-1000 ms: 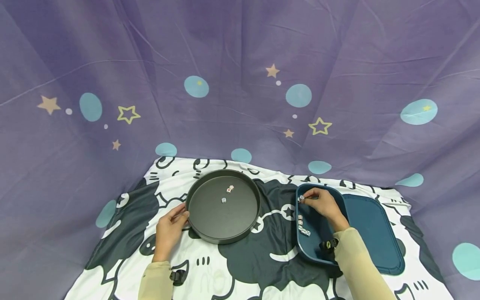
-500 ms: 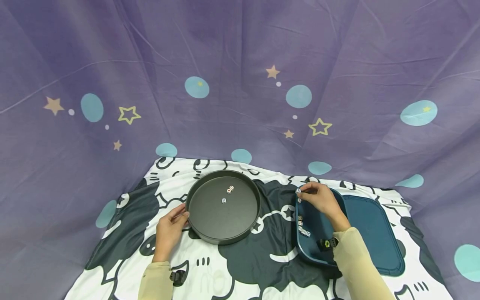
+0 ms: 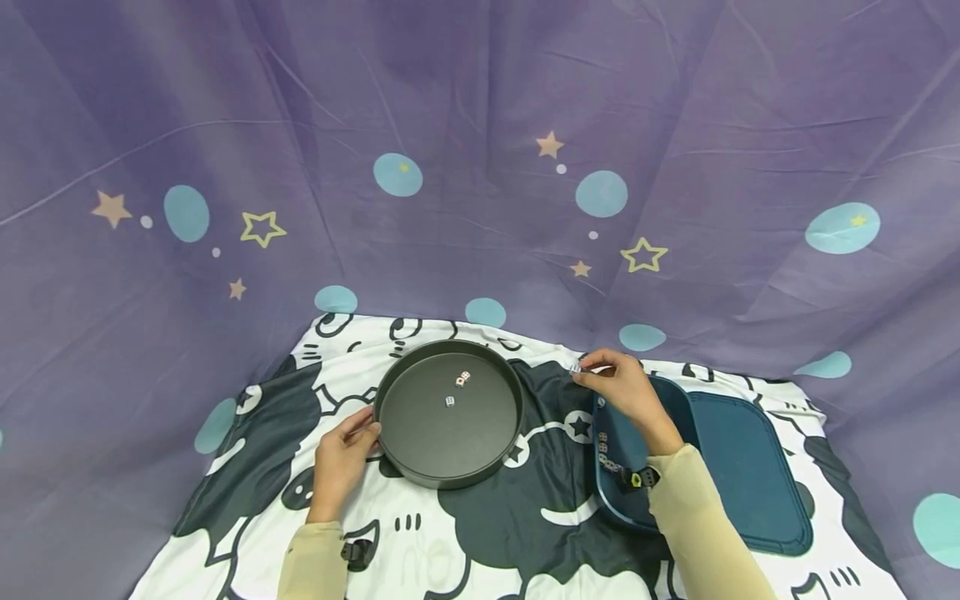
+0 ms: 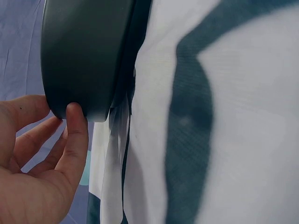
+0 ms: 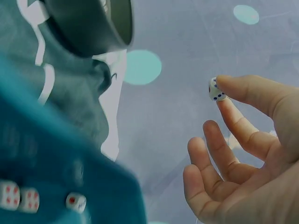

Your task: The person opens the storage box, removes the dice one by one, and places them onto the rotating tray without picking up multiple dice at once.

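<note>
In the head view my left hand (image 3: 341, 467) holds the left edge of a round dark pan (image 3: 405, 454), which lies on the cloth. The left wrist view shows thumb and fingers at the wall of the pan (image 4: 84, 56). Inside the pan lie three dice, one of them a white die (image 3: 450, 402) apart from the other two. My right hand (image 3: 622, 387) pinches a white die (image 5: 216, 91) with blue and red dots between thumb and index finger, above the far left corner of a blue bin (image 3: 678, 400). Its other fingers are loosely bent.
Several dice (image 3: 603, 448) lie along the left side inside the blue bin. A flat blue lid (image 3: 750, 467) lies right of it. Black-and-white patterned cloth (image 3: 517, 500) covers the surface, and a purple curtain (image 3: 480, 167) hangs behind.
My right hand has lifted the die up out of the blue bin and moved left past its far left corner. The left hand and pan stay in place.
</note>
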